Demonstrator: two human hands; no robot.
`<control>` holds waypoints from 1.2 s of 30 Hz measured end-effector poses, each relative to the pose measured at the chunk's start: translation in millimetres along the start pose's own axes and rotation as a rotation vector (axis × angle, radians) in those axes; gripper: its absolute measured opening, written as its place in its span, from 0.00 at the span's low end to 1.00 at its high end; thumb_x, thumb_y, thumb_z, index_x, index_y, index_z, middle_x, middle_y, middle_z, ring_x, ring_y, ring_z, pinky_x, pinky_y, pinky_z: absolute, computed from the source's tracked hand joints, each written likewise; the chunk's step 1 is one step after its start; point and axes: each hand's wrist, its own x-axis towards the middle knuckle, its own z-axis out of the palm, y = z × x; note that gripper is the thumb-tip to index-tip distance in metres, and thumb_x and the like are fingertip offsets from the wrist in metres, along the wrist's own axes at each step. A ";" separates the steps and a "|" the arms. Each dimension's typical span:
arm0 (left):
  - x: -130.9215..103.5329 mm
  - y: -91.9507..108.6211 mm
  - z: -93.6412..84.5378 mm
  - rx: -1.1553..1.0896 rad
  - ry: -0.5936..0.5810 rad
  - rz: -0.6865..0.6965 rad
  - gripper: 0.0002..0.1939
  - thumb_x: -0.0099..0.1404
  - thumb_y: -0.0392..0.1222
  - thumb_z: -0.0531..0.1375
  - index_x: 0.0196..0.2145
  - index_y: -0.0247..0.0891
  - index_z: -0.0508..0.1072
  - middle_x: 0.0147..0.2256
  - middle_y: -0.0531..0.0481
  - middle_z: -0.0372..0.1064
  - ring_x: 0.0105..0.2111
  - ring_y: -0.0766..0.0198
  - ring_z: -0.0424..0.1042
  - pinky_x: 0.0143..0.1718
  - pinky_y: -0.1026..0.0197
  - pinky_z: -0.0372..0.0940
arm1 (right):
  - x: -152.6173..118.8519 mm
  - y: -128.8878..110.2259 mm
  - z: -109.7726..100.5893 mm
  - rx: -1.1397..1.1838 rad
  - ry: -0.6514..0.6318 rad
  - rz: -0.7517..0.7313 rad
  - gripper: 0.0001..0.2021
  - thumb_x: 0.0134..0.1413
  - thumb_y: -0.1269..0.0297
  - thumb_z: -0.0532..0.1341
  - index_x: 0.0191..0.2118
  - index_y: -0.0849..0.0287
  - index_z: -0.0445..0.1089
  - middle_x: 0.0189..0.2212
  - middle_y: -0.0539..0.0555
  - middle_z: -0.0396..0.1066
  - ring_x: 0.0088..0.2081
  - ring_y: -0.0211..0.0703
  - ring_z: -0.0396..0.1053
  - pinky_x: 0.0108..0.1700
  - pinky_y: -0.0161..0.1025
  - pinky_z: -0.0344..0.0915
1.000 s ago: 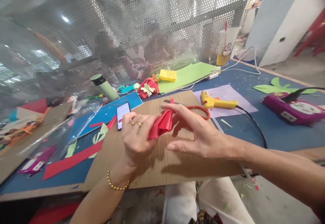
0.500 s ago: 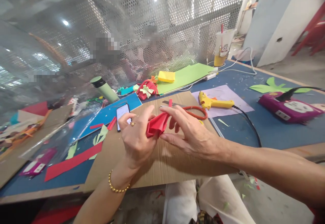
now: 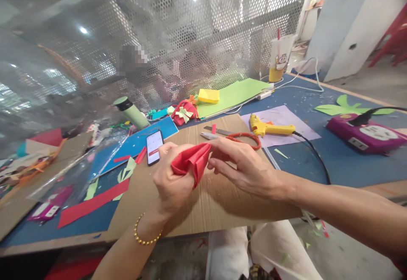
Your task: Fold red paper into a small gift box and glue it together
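My left hand (image 3: 173, 182) is closed around a piece of folded red paper (image 3: 190, 161), whose pleats stand up between thumb and fingers. My right hand (image 3: 243, 167) is beside the paper's right edge, fingers curved and apart from the thumb, with nothing between them. Its fingertips are close to the paper; whether they touch it I cannot tell. Both hands are above a cardboard sheet (image 3: 222, 203). Just beyond them lie scissors with orange handles (image 3: 243, 141). A phone with a lit screen (image 3: 154, 146) lies left of the scissors.
A yellow glue gun (image 3: 273, 128) rests on lilac paper (image 3: 302, 123). Right of it sits a purple power strip (image 3: 365, 134). Behind are green sheets (image 3: 237, 93), a drink cup (image 3: 280, 59) and a green bottle (image 3: 132, 112). A red strip (image 3: 93, 203) lies at left.
The red paper has turned and opened out more in my left hand. My right fingers have drawn back from it, slightly to the right.
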 end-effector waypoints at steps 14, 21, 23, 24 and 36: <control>3.6 10.3 0.5 -0.036 -0.016 -0.054 0.10 0.66 0.51 0.68 0.34 0.44 0.80 0.25 0.52 0.75 0.28 0.59 0.71 0.28 0.54 0.69 | 6.9 12.0 -2.7 -0.045 0.036 -0.143 0.14 0.74 0.64 0.57 0.34 0.59 0.72 0.26 0.50 0.72 0.29 0.36 0.67 0.33 0.33 0.62; 4.7 9.2 1.0 -0.085 -0.053 0.033 0.07 0.69 0.45 0.66 0.33 0.43 0.78 0.27 0.54 0.77 0.27 0.62 0.69 0.35 0.51 0.68 | 8.0 20.3 -10.8 -0.040 -0.062 -0.204 0.19 0.76 0.59 0.55 0.32 0.60 0.72 0.27 0.52 0.72 0.30 0.37 0.68 0.34 0.34 0.64; 5.7 10.7 0.1 -0.075 -0.079 0.061 0.05 0.69 0.41 0.64 0.33 0.44 0.78 0.27 0.55 0.78 0.26 0.62 0.70 0.39 0.48 0.67 | 8.1 22.3 -14.6 -0.023 -0.105 -0.206 0.19 0.77 0.57 0.53 0.35 0.60 0.74 0.30 0.53 0.73 0.32 0.38 0.70 0.37 0.35 0.66; 6.0 11.4 -0.6 -0.068 -0.090 0.069 0.05 0.70 0.40 0.63 0.34 0.44 0.78 0.27 0.55 0.78 0.26 0.62 0.71 0.40 0.48 0.66 | 8.1 22.9 -16.2 -0.016 -0.113 -0.212 0.19 0.77 0.57 0.53 0.37 0.60 0.75 0.32 0.54 0.74 0.34 0.38 0.72 0.38 0.35 0.67; 2.0 6.6 -8.4 -0.010 -0.097 0.252 0.03 0.69 0.35 0.64 0.38 0.43 0.76 0.30 0.57 0.79 0.28 0.62 0.75 0.41 0.49 0.57 | 8.9 18.5 -22.4 -0.080 -0.118 -0.318 0.17 0.77 0.63 0.53 0.43 0.62 0.78 0.38 0.58 0.77 0.39 0.37 0.76 0.42 0.33 0.71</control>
